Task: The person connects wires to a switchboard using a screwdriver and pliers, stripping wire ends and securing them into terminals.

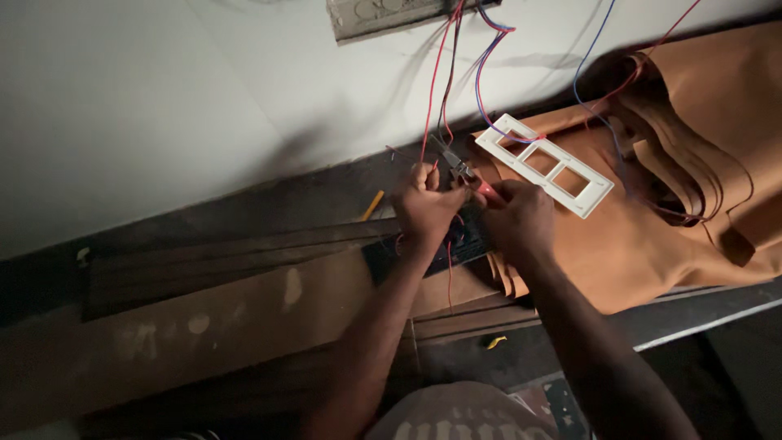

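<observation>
Head view: both hands on wire and pliers, close against the wall.

Left hand [423, 208] pinched shut on a thin red wire [432, 98] hanging from the wall box [391, 15] at the top edge. Right hand [517, 218] closed round the red handles of pliers [464, 173], metal tips just above the left knuckles, beside the wire. Wire probably light, limp and springy, easily nicked; best gripped near the end, close to the tips. Dark switch module [456, 244] partly hidden under the wrists. White three-window frame [544, 165] flat on the tan cloth [652, 236], just right of the hands. Loose blue wires [481, 81] crowding above; open room mainly lower left, along the plank [204, 326].
</observation>
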